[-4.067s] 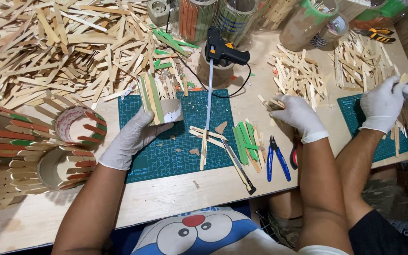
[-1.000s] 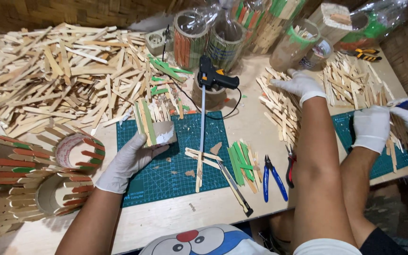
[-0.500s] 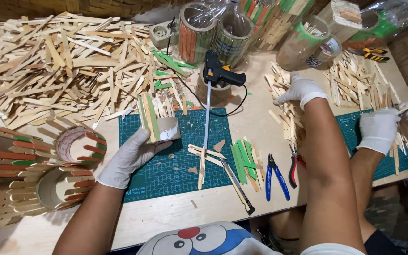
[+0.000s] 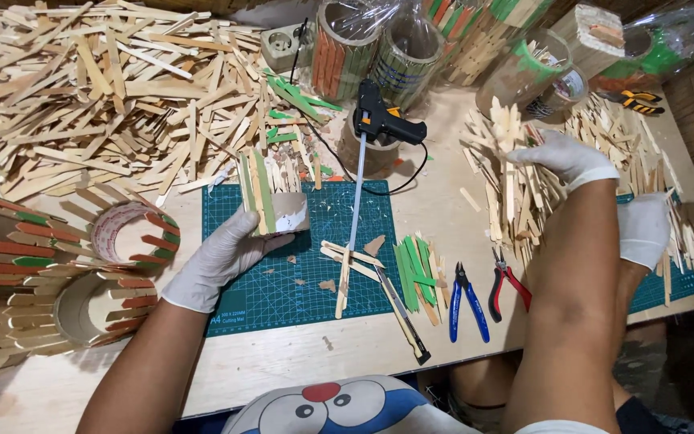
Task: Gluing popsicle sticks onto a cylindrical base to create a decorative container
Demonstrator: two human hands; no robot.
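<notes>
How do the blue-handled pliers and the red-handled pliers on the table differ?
The blue-handled pliers have blue grips; the red-handled pliers have red grips. The blue pair's handles lie almost parallel and close, while the red pair's handles splay wide apart. The blue pair sits nearer the green sticks; the red pair lies against the right forearm. Both lie flat on the bare wooden table, jaws pointing away, untouched by either hand.

holder: small cardboard tube partly clad in upright natural and green wooden sticks, gripped at its near side, standing upright on the far left part of the green cutting mat
sticks: loose heap of pale flat wooden sticks on the bench, right of the mat, under the fingers
</notes>
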